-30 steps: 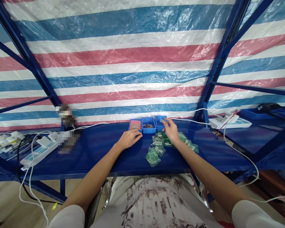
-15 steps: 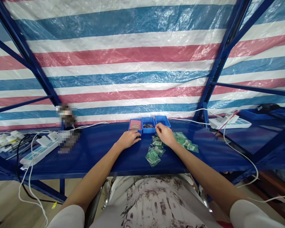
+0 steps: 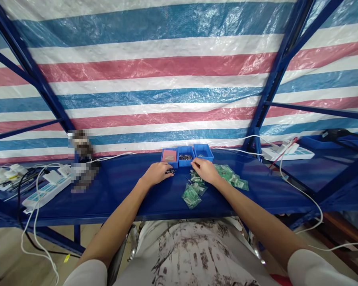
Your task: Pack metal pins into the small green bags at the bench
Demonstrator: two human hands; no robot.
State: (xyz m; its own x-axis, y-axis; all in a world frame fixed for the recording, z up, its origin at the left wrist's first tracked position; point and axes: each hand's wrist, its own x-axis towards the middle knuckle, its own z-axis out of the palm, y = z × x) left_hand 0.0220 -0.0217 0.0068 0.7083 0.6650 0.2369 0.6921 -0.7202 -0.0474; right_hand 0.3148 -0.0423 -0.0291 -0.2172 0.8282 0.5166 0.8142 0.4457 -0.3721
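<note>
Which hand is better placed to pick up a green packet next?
Probably the right hand: it is close beside the green packets. The left hand is farther off, near the leftmost blue bin, with small dark pieces at its fingertips. Whether the right holds anything is unclear.

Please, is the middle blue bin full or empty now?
The middle blue bin is not empty: small metallic pieces show inside. How full, I cannot tell.

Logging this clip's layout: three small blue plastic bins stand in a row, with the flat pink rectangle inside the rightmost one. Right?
No: the head view shows the flat pink rectangle inside the leftmost blue plastic bin. The three small bins do stand in a row.
</note>
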